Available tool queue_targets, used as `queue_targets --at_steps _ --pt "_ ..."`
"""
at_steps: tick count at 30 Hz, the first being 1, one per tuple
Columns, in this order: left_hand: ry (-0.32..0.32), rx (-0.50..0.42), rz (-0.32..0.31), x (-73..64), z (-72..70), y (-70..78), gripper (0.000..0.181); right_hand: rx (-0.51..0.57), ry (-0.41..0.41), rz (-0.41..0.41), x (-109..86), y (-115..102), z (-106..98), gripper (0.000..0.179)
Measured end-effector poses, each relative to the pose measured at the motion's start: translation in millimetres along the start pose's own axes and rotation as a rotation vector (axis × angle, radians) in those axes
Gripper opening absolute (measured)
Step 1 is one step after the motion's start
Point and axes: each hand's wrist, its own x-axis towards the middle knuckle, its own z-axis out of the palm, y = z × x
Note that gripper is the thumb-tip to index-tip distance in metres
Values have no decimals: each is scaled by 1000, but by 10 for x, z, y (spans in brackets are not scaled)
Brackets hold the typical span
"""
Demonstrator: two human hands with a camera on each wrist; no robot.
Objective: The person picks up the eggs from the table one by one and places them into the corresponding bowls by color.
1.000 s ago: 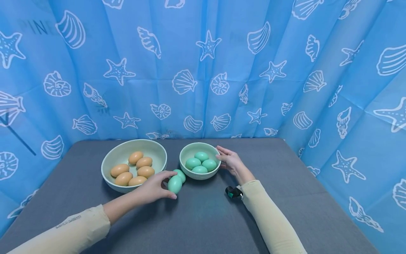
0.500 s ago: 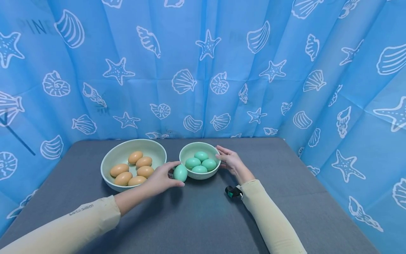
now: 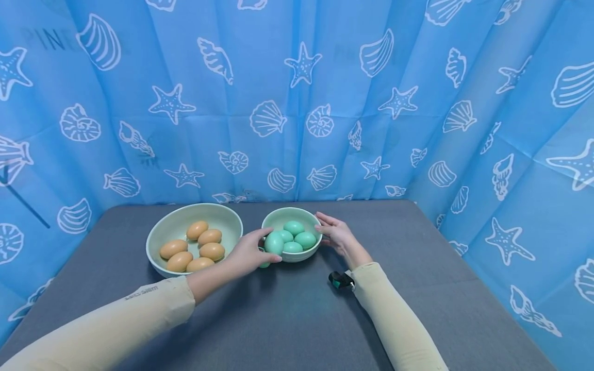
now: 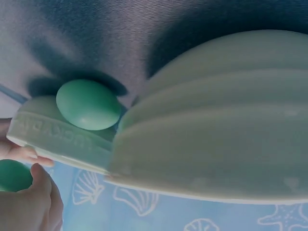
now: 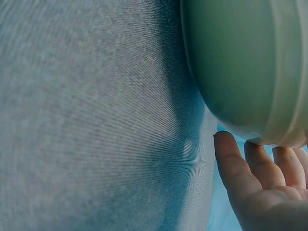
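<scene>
My left hand [image 3: 248, 251] pinches a green egg [image 3: 274, 243] between thumb and fingers, at the left rim of the small pale green bowl [image 3: 299, 256]. Inside that bowl lie several more green eggs [image 3: 294, 228]. Another green egg [image 4: 89, 104] rests on the table against the bowl's outer wall, mostly hidden behind my left hand in the head view. My right hand [image 3: 341, 238] holds the bowl's right side, thumb over the rim. In the right wrist view its fingertips [image 5: 224, 139] touch the outer wall from outside.
A larger pale green bowl [image 3: 155, 246] with several brown eggs [image 3: 174, 248] stands left of the small one, close beside it. Both stand on a grey cloth-covered table [image 3: 297, 319]. A blue shell-print curtain [image 3: 297, 144] hangs behind. A black strap [image 3: 341, 280] sticks out by the right sleeve.
My left hand has carried the green egg right and up, from beside the loose egg to the small bowl's left rim. My right hand stays on the bowl.
</scene>
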Motion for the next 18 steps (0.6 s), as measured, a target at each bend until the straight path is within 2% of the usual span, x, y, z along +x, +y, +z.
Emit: queue_targets --at_steps 9,18 --pt "27 -19 -32 168 96 38 73 -2 -5 -36 -2 -5 37 61" --pt "45 15 -54 309 152 99 72 -11 13 -64 -4 -26 78 63"
